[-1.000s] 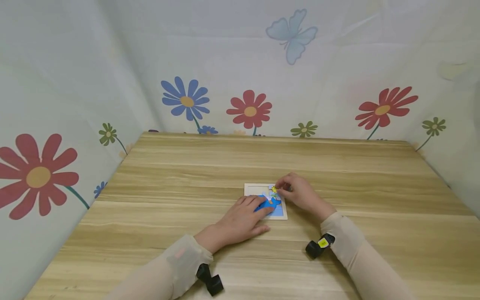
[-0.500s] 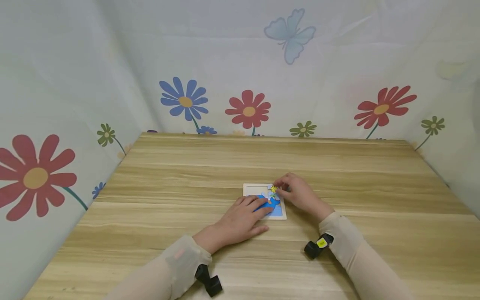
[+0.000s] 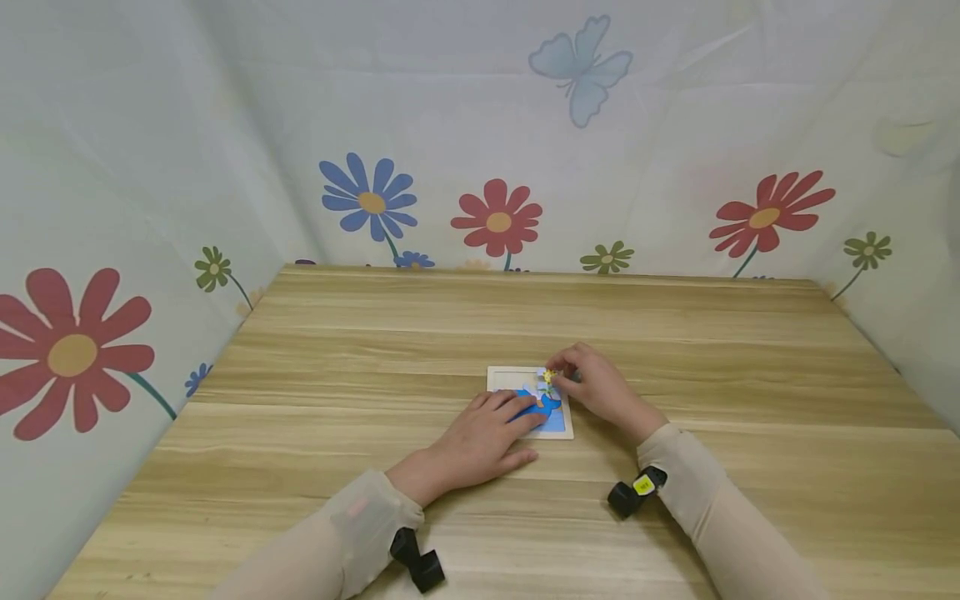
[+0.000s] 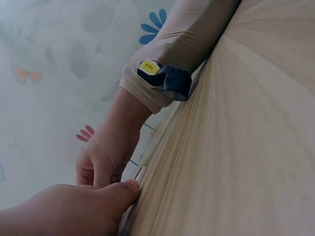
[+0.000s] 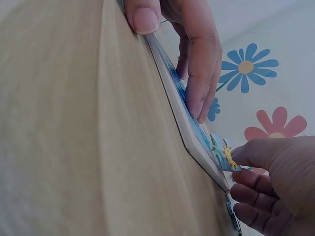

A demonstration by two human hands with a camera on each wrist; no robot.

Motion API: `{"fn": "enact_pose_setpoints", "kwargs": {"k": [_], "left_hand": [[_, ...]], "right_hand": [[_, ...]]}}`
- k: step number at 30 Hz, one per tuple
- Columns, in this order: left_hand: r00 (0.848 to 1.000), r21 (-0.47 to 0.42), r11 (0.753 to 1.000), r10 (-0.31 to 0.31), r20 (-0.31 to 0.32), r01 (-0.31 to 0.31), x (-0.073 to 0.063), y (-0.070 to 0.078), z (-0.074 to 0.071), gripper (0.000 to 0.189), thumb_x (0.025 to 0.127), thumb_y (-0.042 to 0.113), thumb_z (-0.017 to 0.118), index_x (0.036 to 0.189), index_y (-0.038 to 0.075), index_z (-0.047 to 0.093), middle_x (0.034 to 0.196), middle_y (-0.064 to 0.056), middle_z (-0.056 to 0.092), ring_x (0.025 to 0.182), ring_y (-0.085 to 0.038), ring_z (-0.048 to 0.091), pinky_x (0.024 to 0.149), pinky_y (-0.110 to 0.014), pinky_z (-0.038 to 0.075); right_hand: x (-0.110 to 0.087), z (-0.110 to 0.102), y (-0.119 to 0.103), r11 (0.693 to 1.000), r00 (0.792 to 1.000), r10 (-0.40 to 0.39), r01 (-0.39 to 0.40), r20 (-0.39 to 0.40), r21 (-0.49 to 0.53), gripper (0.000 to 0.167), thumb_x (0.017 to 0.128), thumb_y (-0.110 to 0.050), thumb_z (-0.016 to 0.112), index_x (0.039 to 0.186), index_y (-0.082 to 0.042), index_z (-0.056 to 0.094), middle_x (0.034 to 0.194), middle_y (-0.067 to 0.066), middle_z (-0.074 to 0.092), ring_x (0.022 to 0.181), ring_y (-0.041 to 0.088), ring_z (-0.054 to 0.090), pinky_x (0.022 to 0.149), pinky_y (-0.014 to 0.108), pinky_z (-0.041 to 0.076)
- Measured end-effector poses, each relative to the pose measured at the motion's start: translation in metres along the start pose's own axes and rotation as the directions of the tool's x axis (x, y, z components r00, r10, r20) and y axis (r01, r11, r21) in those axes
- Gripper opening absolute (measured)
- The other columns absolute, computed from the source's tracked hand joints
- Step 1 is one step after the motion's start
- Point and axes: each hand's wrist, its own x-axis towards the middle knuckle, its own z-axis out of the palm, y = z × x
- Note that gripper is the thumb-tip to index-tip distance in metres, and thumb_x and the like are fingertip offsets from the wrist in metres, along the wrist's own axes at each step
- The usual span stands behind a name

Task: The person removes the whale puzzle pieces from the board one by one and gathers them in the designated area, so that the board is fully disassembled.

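Note:
A small jigsaw puzzle in a pale wooden frame (image 3: 567, 421) lies on the table, with a blue animal picture partly covered. Flat across its lower left part rests my left hand (image 3: 480, 437), fingers extended over the blue pieces (image 3: 553, 423). In the right wrist view, the left fingertips touch the picture and the thumb is at the frame's near side. At the upper right corner my right hand (image 3: 596, 385) pinches a puzzle piece (image 5: 229, 158) with a yellow sun on it. That piece stands tilted above the frame's corner. The tray's upper left part shows bare wood.
The wood-grain table (image 3: 360, 350) extends around the puzzle on all sides. Behind it hangs a white cloth (image 3: 450, 100) printed with flowers and a butterfly. Black wrist cameras (image 3: 417, 560) are strapped on both sleeves. A thin dark-edged object (image 5: 232, 211) lies below the right fingers.
The sun piece has shifted very slightly in the right fingers at the tray's corner. My left hand stays in place on the puzzle.

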Motion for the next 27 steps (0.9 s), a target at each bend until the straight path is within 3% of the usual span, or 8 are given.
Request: {"fn": "enact_pose_setpoints", "kwargs": {"k": [11,21,27], "left_hand": [[1.000,0.011,1.000,-0.002,0.014,0.001,0.001,0.001,-0.003,0.050,0.097,0.051,0.047,0.140,0.025,0.050,0.146,0.001,0.048,0.134,-0.022,0.042,0.108,-0.046,0.037],[0.999,0.016,1.000,-0.015,0.039,0.015,-0.002,0.003,-0.006,0.052,0.097,0.052,0.045,0.141,0.026,0.048,0.147,0.003,0.046,0.136,-0.021,0.041,0.111,-0.044,0.035],[1.000,0.015,1.000,-0.009,0.030,0.008,0.000,0.002,-0.003,0.052,0.097,0.053,0.044,0.141,0.026,0.048,0.147,0.002,0.047,0.136,-0.021,0.041,0.111,-0.044,0.035]], "right_hand": [[0.001,-0.001,-0.001,0.995,0.997,0.043,-0.037,-0.065,0.089,0.011,0.091,-0.008,0.064,0.100,-0.005,0.070,0.095,0.008,0.065,0.088,0.020,0.060,0.080,0.036,0.051],[0.000,-0.009,-0.004,0.976,0.996,0.084,-0.079,-0.017,0.203,0.012,0.093,-0.009,0.061,0.101,-0.004,0.068,0.098,0.011,0.069,0.087,0.021,0.061,0.068,0.025,0.049],[-0.001,-0.019,-0.005,0.979,0.997,0.077,-0.072,-0.021,0.189,0.012,0.094,-0.009,0.060,0.101,-0.004,0.069,0.098,0.012,0.069,0.087,0.022,0.062,0.072,0.029,0.050]]}}
